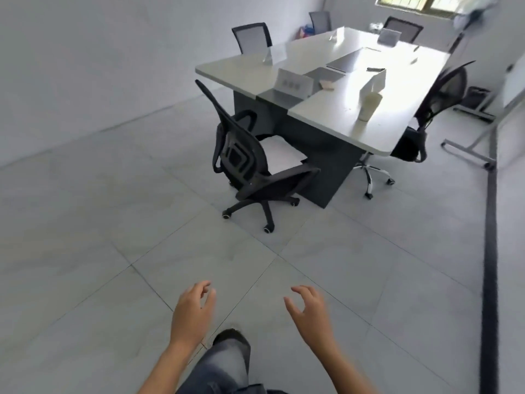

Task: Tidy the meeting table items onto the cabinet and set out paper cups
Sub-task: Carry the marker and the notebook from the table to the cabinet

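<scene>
Two empty hands, worktop well ahead

Both hands hang low over the tiled floor (85, 251): left hand (193, 311) and right hand (309, 314) w/ fingers loosely curled, holding nothing. The worktop (326, 115) sits well apart from them, across the room, w/ a black chair (247, 166) at its near corner.

Task items are all on the worktop. Near its right edge stands a pale tall thing, prob. a stack of paper cups (368, 106); blurred, can't confirm. Just behind it is a white box (375, 81). Toward the middle there's a tent-style name card (292, 84), w/ a closed laptop (342, 62) further back. Cabinet not in view.

Handling, my read: cups v. light, thin-walled, easy to crush or topple, so wrap fingers round the lower half w/ a gentle squeeze, other hand under the base. Name card looks light but stiff, maybe slick; pinch it at the top fold. Laptop is the heavy one, flat & smooth: take it by both long edges, two hands, nothing stacked on top.
</scene>
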